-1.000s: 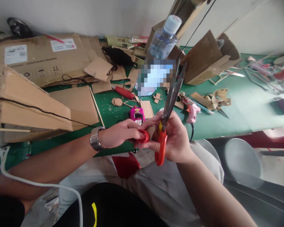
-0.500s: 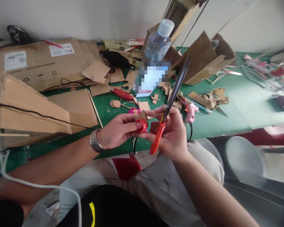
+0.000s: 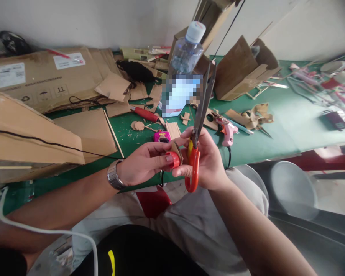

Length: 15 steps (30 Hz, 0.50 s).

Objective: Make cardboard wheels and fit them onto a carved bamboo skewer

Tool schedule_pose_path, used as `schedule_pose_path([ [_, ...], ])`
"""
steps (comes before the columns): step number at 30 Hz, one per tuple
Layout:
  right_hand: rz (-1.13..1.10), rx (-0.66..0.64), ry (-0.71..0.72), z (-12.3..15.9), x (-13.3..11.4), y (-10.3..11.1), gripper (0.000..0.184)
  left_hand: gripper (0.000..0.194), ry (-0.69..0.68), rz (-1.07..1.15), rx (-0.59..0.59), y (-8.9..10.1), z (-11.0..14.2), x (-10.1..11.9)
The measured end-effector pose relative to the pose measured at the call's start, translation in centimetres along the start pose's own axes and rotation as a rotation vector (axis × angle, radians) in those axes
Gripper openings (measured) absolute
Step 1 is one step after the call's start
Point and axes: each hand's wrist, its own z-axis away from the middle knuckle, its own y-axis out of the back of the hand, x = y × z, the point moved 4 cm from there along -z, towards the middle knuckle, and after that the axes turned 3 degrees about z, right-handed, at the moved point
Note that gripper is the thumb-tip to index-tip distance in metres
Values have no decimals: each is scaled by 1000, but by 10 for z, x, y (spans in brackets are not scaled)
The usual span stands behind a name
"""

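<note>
My left hand (image 3: 142, 163) is closed on a red bottle cap (image 3: 174, 159), pinched between thumb and fingers. Against the cap's far side leans a small rounded piece of cardboard (image 3: 177, 149). My right hand (image 3: 209, 161) grips a pair of scissors (image 3: 200, 111) with orange and yellow handles, its long blades pointing up and away. The right fingertips are close to the cardboard piece; whether they touch it I cannot tell. Just beyond the hands lie a pink tape measure (image 3: 161, 136) and a ridged cardboard strip (image 3: 173, 130).
A water bottle (image 3: 186, 51) stands behind a blurred lit screen (image 3: 175, 96). A red-handled knife (image 3: 145, 113), a pink glue gun (image 3: 228, 131) and cardboard scraps (image 3: 257, 117) lie on the green table (image 3: 293, 126). Cardboard structures (image 3: 43, 130) stand left; a flattened box (image 3: 43, 84) lies behind.
The scissors have turned more upright, and their handles now face me more. The cap and cardboard have shifted slightly right and down. The view has moved a little, uncovering the tape measure.
</note>
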Motion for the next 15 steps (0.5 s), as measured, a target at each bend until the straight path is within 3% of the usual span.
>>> schedule_pose_path([
  [15, -43, -44, 30, -4, -3, -6, 65, 29, -25, -17, -30, -1, -2, -1],
])
